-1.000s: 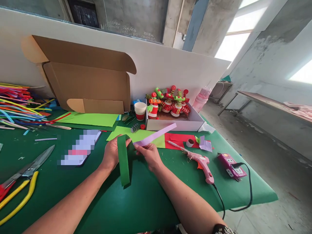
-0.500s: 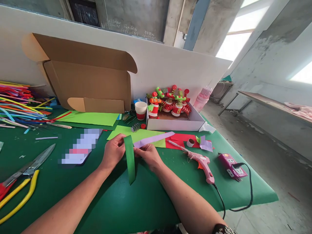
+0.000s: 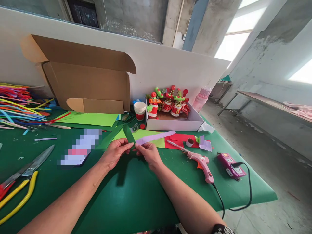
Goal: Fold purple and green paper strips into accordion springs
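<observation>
Left hand (image 3: 116,153) pinching the green strip (image 3: 127,132), right hand's (image 3: 149,155) grip closed where it meets the purple strip (image 3: 156,137), all above the green-covered bench (image 3: 143,204); white panel (image 3: 170,71) behind, grey wall (image 3: 136,14) beyond.

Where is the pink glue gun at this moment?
In the head view, the glue gun lies on the table right of the right hand, its nozzle over the red paper, the purple box further right.
</observation>
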The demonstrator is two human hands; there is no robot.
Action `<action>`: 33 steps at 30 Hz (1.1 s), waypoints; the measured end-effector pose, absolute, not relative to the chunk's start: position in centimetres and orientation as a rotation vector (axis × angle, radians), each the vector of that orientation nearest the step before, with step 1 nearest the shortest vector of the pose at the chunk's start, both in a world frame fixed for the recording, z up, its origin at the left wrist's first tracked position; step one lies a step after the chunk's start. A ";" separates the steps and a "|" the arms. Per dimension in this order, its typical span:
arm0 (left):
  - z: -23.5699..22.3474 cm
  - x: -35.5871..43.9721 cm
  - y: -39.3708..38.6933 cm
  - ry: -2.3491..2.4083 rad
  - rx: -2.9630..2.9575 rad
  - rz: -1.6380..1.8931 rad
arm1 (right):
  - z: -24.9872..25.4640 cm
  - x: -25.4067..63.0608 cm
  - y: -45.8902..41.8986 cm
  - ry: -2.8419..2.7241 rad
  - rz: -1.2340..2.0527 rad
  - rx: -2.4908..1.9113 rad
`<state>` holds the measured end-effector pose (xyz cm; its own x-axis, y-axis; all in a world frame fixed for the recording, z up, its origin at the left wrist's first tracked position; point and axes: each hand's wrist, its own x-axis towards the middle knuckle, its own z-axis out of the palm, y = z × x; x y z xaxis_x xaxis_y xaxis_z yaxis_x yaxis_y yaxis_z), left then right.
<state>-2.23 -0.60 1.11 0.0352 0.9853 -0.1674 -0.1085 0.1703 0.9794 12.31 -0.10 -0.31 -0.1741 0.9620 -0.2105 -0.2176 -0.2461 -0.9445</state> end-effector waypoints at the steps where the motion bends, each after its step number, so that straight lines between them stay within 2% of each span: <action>1: 1.0 -2.2 -0.5 1.196 0.993 1.142 | -0.3 12.3 -0.1 -0.983 1.596 -1.113; 11: 1.5 -2.0 -0.7 1.226 0.768 1.101 | -0.7 12.5 0.3 -0.893 1.565 -1.075; 23: 1.5 -1.5 -0.9 1.136 0.650 1.262 | -0.3 12.3 -0.1 -0.799 1.672 -1.066; 33: 0.0 -2.1 -0.5 1.117 0.837 1.171 | -0.8 12.3 0.2 -0.957 1.599 -1.142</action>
<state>-2.13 -0.54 0.03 0.0148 0.9742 -0.2251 -0.2715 0.2206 0.9368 12.31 0.21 -0.81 -0.1463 0.9584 -0.2450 -0.2367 -0.2744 -0.9320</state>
